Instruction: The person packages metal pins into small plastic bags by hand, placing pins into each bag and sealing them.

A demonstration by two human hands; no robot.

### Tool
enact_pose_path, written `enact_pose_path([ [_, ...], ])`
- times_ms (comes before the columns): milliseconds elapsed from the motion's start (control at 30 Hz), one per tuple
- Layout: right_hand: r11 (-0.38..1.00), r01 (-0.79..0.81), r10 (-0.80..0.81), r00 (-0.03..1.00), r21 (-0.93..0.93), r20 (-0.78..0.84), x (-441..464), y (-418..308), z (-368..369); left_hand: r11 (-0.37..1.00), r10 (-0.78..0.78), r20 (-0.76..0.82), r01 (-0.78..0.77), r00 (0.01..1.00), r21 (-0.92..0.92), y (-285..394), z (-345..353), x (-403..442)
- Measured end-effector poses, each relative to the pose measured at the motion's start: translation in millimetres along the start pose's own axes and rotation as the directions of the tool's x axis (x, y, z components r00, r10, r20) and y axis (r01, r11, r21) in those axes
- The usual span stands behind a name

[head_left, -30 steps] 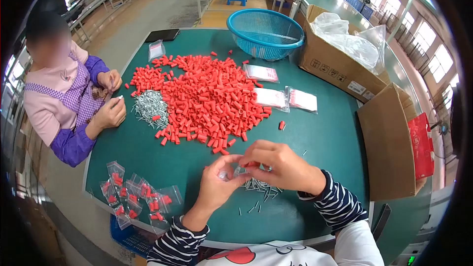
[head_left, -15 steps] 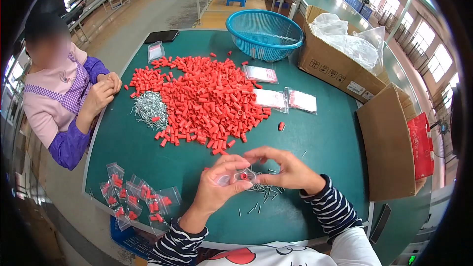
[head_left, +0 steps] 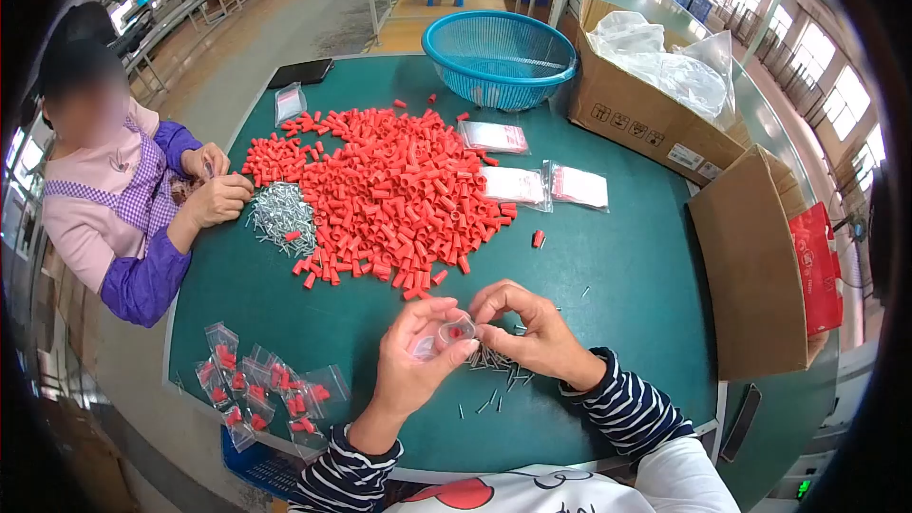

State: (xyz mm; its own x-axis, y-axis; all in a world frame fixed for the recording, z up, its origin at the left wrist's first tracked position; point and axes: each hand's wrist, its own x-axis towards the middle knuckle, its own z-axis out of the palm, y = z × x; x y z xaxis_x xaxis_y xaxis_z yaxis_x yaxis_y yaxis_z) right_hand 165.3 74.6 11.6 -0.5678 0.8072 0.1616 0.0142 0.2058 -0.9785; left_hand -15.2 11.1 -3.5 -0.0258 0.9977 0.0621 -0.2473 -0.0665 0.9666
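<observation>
My left hand (head_left: 407, 366) is closed on a small clear zip bag (head_left: 455, 331), whose mouth gapes and shows a bit of red inside. My right hand (head_left: 537, 337) has its thumb and fingers pinched together at the bag's right edge. Loose screws (head_left: 492, 361) lie on the green table just under my right hand, partly hidden by it. Beyond both hands spreads a big heap of red plastic caps (head_left: 399, 195), with a pile of silvery screws (head_left: 282, 214) at its left side.
Filled bags (head_left: 256, 399) lie at the front left. Packs of empty bags (head_left: 578, 186) sit right of the heap. A blue basket (head_left: 499, 85) and cardboard boxes (head_left: 750, 275) stand behind and to the right. A co-worker (head_left: 114, 171) sits at the left edge.
My right hand's fingers have closed in on the bag's edge, and the bag has tilted. The co-worker's hands have moved apart, one reaching toward the screw pile. The view has shifted slightly.
</observation>
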Motion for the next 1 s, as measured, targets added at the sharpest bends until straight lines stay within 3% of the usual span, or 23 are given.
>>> enact_pose_path([
  [133, 0.977, -0.118, 0.11, 0.992, 0.175, 0.057, 0, -3, 2, 0.997, 0.076, 0.031, -0.075, 0.997, -0.029, -1, 0, 1],
  [300, 0.966, -0.147, 0.143, 0.989, 0.211, 0.036, -2, 1, 6, 0.999, 0.048, 0.074, -0.048, 0.996, -0.008, 1, 1, -1],
  [533, 0.971, -0.139, 0.148, 0.988, 0.192, -0.033, -3, -1, 4, 0.997, 0.026, -0.077, -0.021, 0.997, 0.07, -2, 2, 2],
  [700, 0.951, -0.105, 0.118, 0.993, 0.292, -0.028, -3, 0, 4, 0.994, -0.101, -0.134, 0.107, 0.986, 0.036, 1, -1, 1],
  [733, 0.948, -0.106, 0.119, 0.993, 0.299, -0.023, -3, 1, 4, 0.997, -0.057, -0.139, 0.064, 0.989, 0.047, 1, -1, 1],
  [800, 0.957, -0.107, 0.114, 0.993, 0.27, -0.009, -3, 3, 1, 0.998, 0.031, -0.145, -0.022, 0.989, 0.067, 0, 0, 3],
  [1000, 0.983, -0.057, 0.07, 0.995, 0.175, -0.071, -3, 6, -1, 0.998, 0.012, -0.191, 0.0, 0.982, 0.063, 5, -3, 4],
])
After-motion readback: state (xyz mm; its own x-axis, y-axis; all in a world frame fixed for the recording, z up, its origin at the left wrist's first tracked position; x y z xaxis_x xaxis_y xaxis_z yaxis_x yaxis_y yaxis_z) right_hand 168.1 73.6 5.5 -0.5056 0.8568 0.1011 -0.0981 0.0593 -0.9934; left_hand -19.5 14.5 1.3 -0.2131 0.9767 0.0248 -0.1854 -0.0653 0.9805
